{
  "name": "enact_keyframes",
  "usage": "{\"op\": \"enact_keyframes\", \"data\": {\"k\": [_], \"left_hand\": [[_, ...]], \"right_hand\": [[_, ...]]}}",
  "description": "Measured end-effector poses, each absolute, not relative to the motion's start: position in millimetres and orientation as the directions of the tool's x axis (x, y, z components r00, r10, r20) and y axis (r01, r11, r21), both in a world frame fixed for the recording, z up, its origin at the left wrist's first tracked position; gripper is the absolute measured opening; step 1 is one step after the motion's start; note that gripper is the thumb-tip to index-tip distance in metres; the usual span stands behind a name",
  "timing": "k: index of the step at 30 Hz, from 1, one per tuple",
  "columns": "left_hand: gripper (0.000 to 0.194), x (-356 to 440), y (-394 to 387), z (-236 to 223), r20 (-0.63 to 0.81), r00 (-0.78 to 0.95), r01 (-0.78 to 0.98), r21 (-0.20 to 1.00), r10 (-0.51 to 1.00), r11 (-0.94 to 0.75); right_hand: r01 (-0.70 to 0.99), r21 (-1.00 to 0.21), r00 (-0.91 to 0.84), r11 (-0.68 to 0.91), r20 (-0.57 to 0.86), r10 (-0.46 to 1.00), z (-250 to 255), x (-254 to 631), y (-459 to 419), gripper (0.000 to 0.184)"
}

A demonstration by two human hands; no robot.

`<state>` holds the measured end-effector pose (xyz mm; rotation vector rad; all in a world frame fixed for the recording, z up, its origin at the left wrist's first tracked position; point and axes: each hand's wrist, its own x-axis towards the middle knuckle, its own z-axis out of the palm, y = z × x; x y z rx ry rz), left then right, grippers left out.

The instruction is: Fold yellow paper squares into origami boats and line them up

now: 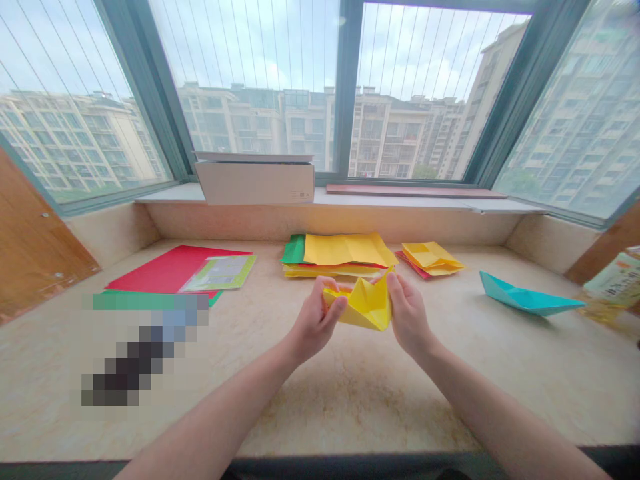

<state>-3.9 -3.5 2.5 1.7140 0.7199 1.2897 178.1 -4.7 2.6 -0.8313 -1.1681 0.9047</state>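
Observation:
A yellow folded paper boat [367, 308] is held up above the counter between my two hands. My left hand [317, 317] pinches its left end, thumb on the near side. At its right end, the fingers of my right hand [407, 310] are closed on the raised tip. The boat's middle stands up in a point, with its sides spread apart. Just behind it lies a stack of yellow, green and red folded paper [345, 253]. Farther right rests a finished-looking blue paper boat [530, 297].
Red sheets [160, 267] and a clear-wrapped packet [220, 273] lie on the left, behind a pixelated patch. Smaller folded yellow and red papers [433, 257] sit at the back right. A bottle [613, 283] stands at the right edge. A white box [255, 181] is on the windowsill.

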Motion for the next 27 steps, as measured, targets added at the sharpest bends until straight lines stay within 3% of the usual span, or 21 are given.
{"op": "enact_keyframes", "data": {"k": [5, 11, 22, 27], "left_hand": [[0.026, 1, -11, 5, 0.522, 0.379, -0.229, 0.853, 0.764, -0.469], [0.033, -1, -16, 7, 0.5, 0.436, -0.262, 0.866, 0.748, -0.426], [0.021, -3, -22, 12, 0.512, 0.516, -0.253, 0.857, 0.687, -0.449], [0.054, -4, -20, 15, 0.472, 0.554, -0.1, 0.856, 0.686, -0.508]], "right_hand": [[-0.231, -0.851, 0.248, 0.472, 0.418, 0.874, 4, 185, 1, 0.034], [-0.294, -0.818, 0.307, 0.494, 0.409, 0.859, 8, 183, -1, 0.036], [-0.404, -0.758, 0.379, 0.512, 0.371, 0.848, 14, 175, -3, 0.032], [-0.372, -0.767, 0.444, 0.523, 0.348, 0.826, 16, 179, -1, 0.034]]}}
